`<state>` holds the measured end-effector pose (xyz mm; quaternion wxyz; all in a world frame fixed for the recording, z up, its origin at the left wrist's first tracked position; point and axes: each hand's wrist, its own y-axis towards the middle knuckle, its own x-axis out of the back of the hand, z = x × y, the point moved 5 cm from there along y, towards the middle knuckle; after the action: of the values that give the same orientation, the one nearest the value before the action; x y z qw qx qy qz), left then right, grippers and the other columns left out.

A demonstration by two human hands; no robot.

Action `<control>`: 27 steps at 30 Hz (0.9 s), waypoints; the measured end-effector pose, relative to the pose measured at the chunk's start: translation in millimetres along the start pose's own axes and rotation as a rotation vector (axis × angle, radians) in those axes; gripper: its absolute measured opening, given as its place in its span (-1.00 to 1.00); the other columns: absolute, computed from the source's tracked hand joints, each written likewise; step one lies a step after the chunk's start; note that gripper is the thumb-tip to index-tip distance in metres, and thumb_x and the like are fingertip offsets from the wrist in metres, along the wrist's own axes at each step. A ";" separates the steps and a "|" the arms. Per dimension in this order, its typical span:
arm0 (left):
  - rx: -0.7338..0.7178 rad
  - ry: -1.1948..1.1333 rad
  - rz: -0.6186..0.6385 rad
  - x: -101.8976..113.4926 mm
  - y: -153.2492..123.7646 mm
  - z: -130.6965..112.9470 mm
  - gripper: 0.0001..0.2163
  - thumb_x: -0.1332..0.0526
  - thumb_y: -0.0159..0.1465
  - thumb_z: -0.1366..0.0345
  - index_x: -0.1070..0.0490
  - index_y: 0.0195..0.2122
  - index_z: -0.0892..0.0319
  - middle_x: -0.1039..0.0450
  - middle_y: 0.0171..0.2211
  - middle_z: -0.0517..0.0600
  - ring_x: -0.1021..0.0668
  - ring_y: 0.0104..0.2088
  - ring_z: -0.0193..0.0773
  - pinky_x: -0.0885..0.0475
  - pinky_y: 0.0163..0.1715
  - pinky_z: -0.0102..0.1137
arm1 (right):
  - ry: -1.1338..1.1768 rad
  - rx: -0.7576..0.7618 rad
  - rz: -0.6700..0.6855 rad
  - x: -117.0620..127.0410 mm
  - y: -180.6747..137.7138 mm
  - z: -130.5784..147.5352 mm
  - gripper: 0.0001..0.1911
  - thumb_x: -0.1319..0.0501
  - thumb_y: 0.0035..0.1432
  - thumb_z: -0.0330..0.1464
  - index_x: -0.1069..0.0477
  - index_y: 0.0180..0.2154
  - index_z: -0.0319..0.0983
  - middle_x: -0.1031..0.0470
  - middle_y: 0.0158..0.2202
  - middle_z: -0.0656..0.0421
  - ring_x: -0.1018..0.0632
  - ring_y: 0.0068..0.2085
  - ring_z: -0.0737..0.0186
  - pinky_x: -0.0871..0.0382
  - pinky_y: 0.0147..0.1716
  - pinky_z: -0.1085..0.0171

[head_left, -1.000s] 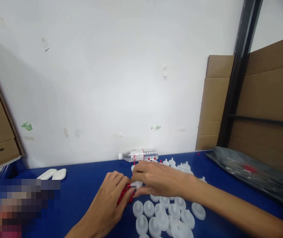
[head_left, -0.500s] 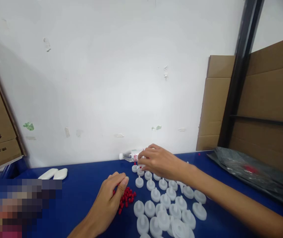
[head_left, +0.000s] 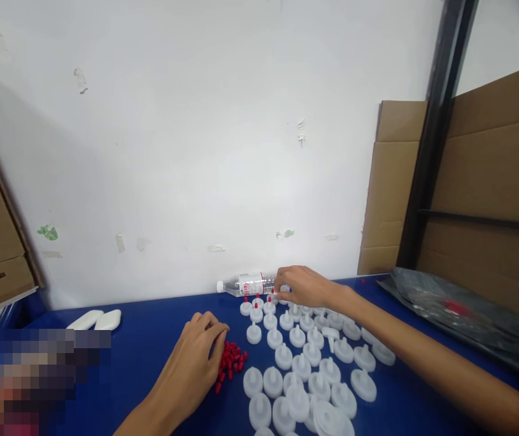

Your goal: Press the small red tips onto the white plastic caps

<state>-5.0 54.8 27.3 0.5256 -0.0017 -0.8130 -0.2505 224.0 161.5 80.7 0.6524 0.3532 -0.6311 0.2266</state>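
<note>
Head-worn camera, facing forward and down, near blue table (head_left: 150, 339), wall (head_left: 195, 151) behind

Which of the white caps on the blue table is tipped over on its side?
The white cap right of the group's middle, below the right hand. Its stem points sideways like a T, while the others stand stem-up.

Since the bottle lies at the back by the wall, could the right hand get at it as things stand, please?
Probably yes: the right hand is already right beside the bottle, and nothing stands between them.
</note>
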 end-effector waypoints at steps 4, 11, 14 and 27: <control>-0.003 0.014 -0.005 -3.1 -0.5 3.1 -0.69 0.04 0.50 0.29 -0.53 -0.03 0.08 -0.50 -0.11 0.04 -0.47 -0.09 -0.08 -0.34 0.03 -0.06 | 0.007 -0.015 0.061 -4.2 -0.7 -0.2 -0.71 -0.25 0.40 -0.22 -0.45 0.02 -0.27 -0.52 -0.01 0.07 -0.59 -0.08 0.13 -0.54 -0.09 0.06; -0.044 0.067 -0.022 -4.3 2.3 4.6 -0.81 -0.11 0.45 0.35 -0.54 -0.15 0.06 -0.56 -0.16 -0.01 -0.50 -0.13 -0.08 -0.32 -0.08 -0.15 | 0.008 -0.036 0.128 -18.0 1.8 -5.9 -0.71 -0.25 0.40 -0.22 -0.45 0.04 -0.27 -0.52 -0.01 0.07 -0.59 -0.09 0.13 -0.54 -0.09 0.06; -0.058 0.079 -0.019 -3.7 2.8 3.1 -0.81 -0.12 0.45 0.34 -0.54 -0.17 0.06 -0.57 -0.19 -0.02 -0.49 -0.15 -0.10 -0.30 -0.10 -0.17 | 0.012 -0.049 0.137 -20.5 2.1 -7.8 -0.71 -0.25 0.40 -0.23 -0.45 0.04 -0.26 -0.52 0.00 0.07 -0.59 -0.08 0.13 -0.54 -0.08 0.06; -0.048 0.109 0.015 -5.6 3.7 5.2 -0.81 -0.15 0.43 0.36 -0.57 -0.20 0.05 -0.58 -0.19 -0.02 -0.51 -0.16 -0.09 -0.28 -0.12 -0.18 | -0.013 -0.179 0.156 -3.4 -2.4 -24.5 -0.69 -0.24 0.40 -0.22 -0.44 0.07 -0.25 -0.49 0.06 0.05 -0.57 -0.01 0.09 -0.51 -0.02 0.01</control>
<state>-5.9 61.7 22.4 0.5709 -0.0068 -0.7769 -0.2655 241.7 178.8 78.1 0.6577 0.2448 -0.6784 0.2173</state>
